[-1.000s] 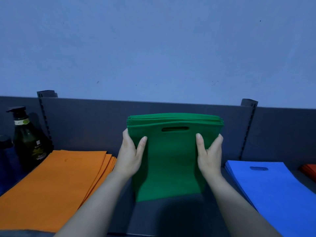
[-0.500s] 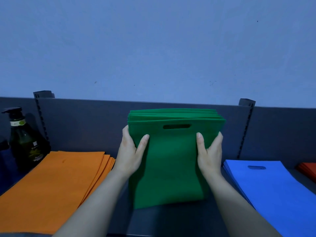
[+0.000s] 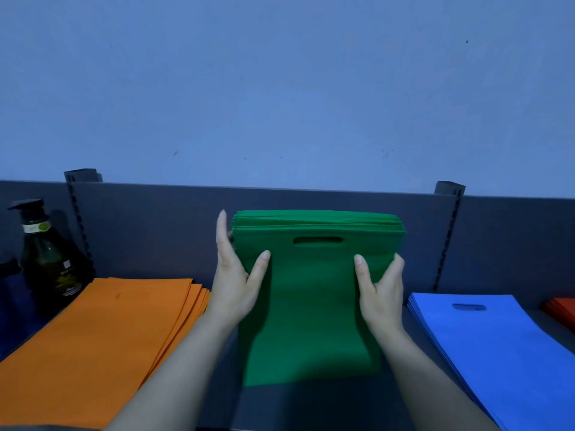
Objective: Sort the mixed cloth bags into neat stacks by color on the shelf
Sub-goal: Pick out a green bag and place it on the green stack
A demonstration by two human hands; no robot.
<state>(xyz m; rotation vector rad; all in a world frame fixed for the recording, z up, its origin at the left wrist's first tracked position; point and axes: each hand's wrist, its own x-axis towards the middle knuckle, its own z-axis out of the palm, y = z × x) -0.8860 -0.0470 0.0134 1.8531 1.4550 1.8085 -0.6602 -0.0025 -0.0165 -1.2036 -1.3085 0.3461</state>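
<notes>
- Two hands hold the green bags (image 3: 314,293) upright on the shelf (image 3: 311,405), between the orange stack (image 3: 102,334) and the blue stack (image 3: 497,346).
- Left hand (image 3: 233,284) presses flat along the side edge, thumb in front, apparently to square the edges.
- Right hand (image 3: 381,293) pinches the opposite edge, steadying the bundle.
- Beyond the orange stack stands a pump bottle (image 3: 46,253).

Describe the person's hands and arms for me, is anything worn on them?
Nothing shows on them. The left hand and right hand are bare: no gloves, rings or watch in view. Both forearms are uncovered down to the bottom of the picture, with no sleeve, bracelet or marking showing. The fingernails look short and unpainted.
</notes>
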